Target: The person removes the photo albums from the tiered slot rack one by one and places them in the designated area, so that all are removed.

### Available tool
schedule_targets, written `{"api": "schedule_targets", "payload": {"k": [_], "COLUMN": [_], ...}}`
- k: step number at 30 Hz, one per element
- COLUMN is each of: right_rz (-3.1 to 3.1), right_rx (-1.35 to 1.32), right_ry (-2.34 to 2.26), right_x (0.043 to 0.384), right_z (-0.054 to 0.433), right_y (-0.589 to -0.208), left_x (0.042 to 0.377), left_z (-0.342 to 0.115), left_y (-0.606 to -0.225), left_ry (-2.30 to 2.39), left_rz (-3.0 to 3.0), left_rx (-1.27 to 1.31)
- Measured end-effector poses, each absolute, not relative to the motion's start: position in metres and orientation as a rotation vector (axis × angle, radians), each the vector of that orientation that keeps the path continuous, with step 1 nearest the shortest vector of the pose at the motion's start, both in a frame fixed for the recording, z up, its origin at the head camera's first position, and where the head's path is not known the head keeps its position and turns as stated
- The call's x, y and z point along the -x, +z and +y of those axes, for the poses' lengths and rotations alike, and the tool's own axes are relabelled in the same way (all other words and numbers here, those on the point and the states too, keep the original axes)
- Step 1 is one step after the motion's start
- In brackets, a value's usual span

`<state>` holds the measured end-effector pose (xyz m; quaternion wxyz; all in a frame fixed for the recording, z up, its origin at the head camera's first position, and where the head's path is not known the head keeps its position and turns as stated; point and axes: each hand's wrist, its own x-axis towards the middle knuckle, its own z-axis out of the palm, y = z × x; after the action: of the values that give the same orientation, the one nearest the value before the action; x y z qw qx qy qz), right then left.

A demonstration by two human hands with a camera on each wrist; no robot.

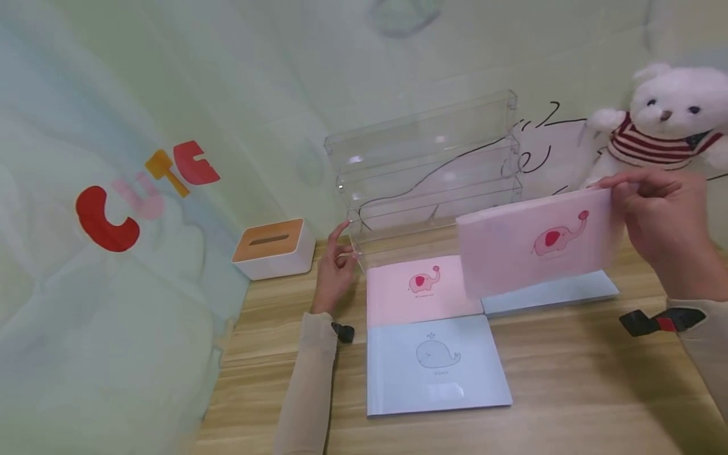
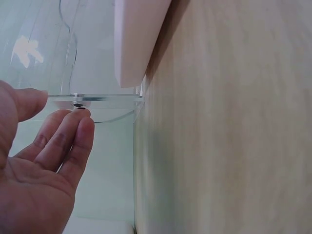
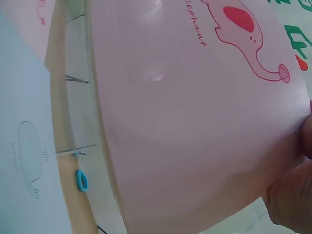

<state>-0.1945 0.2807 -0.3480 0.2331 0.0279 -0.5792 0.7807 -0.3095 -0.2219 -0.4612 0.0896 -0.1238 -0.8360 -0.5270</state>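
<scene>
My right hand (image 1: 662, 221) pinches the upper right edge of a pink album (image 1: 500, 253) with an elephant print, tilted above the table. The right wrist view shows its cover (image 3: 161, 107) close up, with only part of the hand. My left hand (image 1: 335, 272) touches the left side of a clear tiered acrylic rack (image 1: 432, 177). In the left wrist view its fingertips (image 2: 84, 117) rest near a screw on the side panel (image 2: 114, 100). A second pink elephant album (image 1: 392, 297) lies before the rack, with a blue whale album (image 1: 438, 354) nearer me.
Another blue album (image 1: 546, 294) lies to the right, partly behind the held one. A tissue box (image 1: 279, 262) with a wooden lid stands left of the rack. A white teddy bear (image 1: 671, 120) sits at the back right. In the right wrist view a teal ring (image 3: 78, 181) shows.
</scene>
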Motion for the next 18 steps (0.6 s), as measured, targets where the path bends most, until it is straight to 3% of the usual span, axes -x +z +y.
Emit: {"api": "schedule_targets", "payload": {"k": [18], "right_rz": [-1.748], "right_rx": [0.094], "right_ry": [2.243], "right_x": [0.167], "right_z": [0.303], "right_y": [-0.403], "left_x": [0.309], "left_z": [-0.223], "left_y": [-0.460], "left_ry": [-1.521], "left_rz": [-2.513], "left_rx": [0.376]}}
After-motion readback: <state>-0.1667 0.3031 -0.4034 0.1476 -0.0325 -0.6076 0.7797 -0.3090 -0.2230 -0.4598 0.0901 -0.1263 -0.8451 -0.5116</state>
